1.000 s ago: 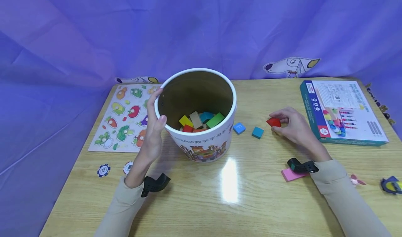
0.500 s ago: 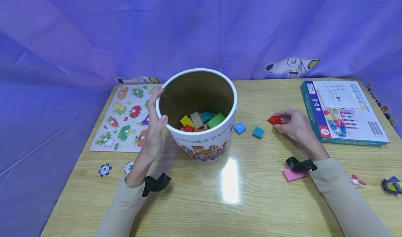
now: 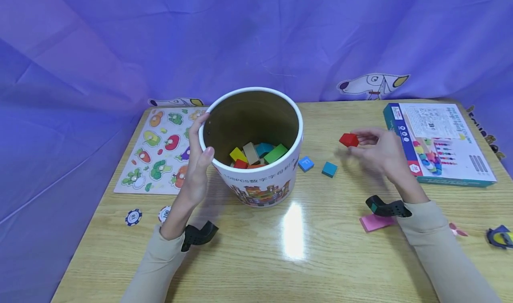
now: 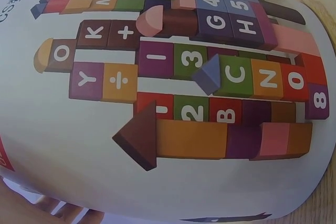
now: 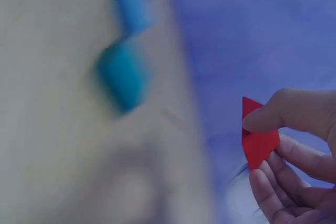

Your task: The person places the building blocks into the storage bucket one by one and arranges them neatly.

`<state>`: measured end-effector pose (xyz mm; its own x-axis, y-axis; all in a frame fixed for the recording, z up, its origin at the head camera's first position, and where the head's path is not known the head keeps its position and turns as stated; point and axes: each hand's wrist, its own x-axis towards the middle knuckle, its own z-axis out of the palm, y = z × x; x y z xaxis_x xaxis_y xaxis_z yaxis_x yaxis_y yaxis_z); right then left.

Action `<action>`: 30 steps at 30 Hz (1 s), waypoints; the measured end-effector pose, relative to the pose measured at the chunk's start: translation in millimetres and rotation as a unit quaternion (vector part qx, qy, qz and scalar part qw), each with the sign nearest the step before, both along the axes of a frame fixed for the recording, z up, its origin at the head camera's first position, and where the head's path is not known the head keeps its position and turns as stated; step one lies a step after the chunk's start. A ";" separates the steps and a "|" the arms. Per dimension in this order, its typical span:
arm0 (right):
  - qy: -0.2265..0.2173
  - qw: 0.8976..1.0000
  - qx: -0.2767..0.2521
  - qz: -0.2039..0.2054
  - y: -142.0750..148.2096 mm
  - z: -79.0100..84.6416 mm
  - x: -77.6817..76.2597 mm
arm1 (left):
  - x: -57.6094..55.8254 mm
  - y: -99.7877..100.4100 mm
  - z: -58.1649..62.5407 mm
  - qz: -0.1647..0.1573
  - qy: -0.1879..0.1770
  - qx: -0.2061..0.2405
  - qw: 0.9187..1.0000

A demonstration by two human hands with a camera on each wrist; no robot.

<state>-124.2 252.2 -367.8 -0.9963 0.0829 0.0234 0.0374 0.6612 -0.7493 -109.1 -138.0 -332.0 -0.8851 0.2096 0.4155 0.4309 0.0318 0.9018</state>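
My left hand [image 3: 196, 169] rests against the outer left side of a white bucket [image 3: 294, 160], its thumb and a fingertip at the rim. Toy blocks lie inside, among them a yellow block [image 3: 238, 155], a green block [image 3: 275, 153] and a plain wooden block [image 3: 250, 153]. In the left wrist view the bucket's printed wall [image 4: 63, 145] fills most of the picture. My right hand [image 3: 380, 151] pinches a red triangular block [image 3: 349, 140] between thumb and fingers, raised off the table. A blue letter block [image 3: 306, 164] and a teal block [image 3: 329, 169] lie left of it.
A vegetable puzzle board [image 3: 160, 151] lies behind the left hand, with a blue-and-white chip [image 3: 133, 217] in front. At the right are a flat toy box [image 3: 438, 145], a pink block [image 3: 376, 222] under the right wrist, and a small blue-and-yellow toy [image 3: 501, 237].
My right hand has lifted the red block from the table and shifted slightly away from me. The left hand and the bucket stay put.
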 end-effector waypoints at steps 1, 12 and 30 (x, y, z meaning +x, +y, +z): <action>0.027 1.000 -0.013 0.002 -3.8 9.9 0.7 | -0.1 -0.1 0.0 0.000 0.001 0.001 1.000; 0.230 0.939 -0.185 0.177 -78.5 113.7 9.6 | -1.5 -1.9 -1.7 0.004 -0.001 0.005 1.000; 0.165 0.915 -0.167 0.327 -138.7 126.0 -4.8 | -1.8 -0.1 -1.9 0.002 -0.008 0.002 1.000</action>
